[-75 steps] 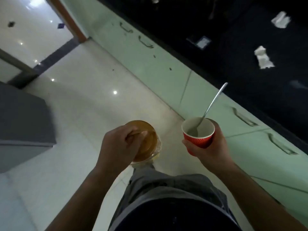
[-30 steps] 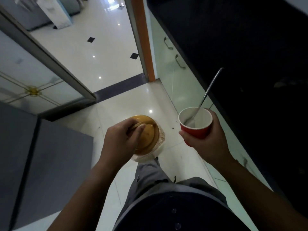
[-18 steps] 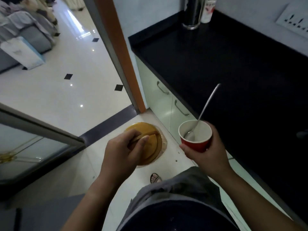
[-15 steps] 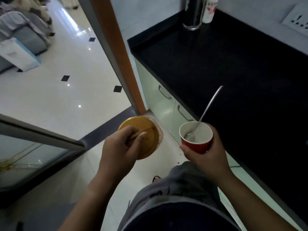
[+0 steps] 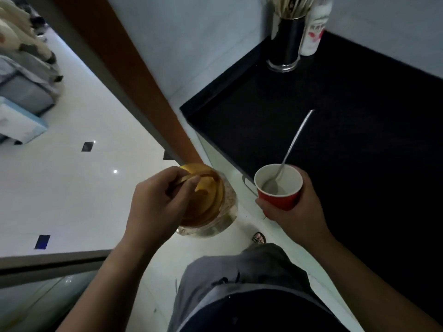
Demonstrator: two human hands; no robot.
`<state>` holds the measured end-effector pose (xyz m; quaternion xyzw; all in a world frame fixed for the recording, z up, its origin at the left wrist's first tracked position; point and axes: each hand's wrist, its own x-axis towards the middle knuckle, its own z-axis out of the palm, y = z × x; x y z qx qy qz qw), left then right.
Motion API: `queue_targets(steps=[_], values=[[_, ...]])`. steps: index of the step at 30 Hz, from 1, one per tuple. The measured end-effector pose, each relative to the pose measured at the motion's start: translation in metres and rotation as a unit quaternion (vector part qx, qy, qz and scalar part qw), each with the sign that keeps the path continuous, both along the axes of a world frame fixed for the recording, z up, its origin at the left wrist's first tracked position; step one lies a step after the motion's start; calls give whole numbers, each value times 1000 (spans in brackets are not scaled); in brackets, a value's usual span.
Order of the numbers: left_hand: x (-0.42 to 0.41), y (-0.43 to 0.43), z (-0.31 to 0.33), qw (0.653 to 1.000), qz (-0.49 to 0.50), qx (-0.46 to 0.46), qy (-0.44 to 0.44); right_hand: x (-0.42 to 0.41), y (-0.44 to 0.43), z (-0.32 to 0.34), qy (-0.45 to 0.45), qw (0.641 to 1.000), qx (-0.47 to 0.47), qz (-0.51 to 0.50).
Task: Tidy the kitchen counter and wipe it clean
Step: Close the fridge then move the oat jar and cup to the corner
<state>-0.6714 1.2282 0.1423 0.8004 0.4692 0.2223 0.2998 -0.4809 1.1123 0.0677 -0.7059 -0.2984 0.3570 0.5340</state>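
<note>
With the view having swung from the floor to the counter's corner at one o'clock, the left hand is clamping the yellow-lidded jar from above while the right hand is wrapping the red cup and spoon, probably nearing set-down.

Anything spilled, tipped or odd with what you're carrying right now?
Nothing stands out. The left hand holds the jar by its yellow lid; the right hand holds the red cup upright, spoon leaning inside. No spill on the counter.
</note>
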Motion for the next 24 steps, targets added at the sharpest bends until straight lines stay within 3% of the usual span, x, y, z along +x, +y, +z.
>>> queue_targets(steps=[8, 17, 24], values=[[73, 106, 13, 993, -120, 8, 3, 43, 53, 10, -11, 989, -28, -146], [184, 223, 17, 960, -263, -91, 12, 81, 116, 30, -68, 943, -41, -323], [280, 272, 9, 916, -400, -10, -11, 122, 146, 35, -93, 912, -66, -394]])
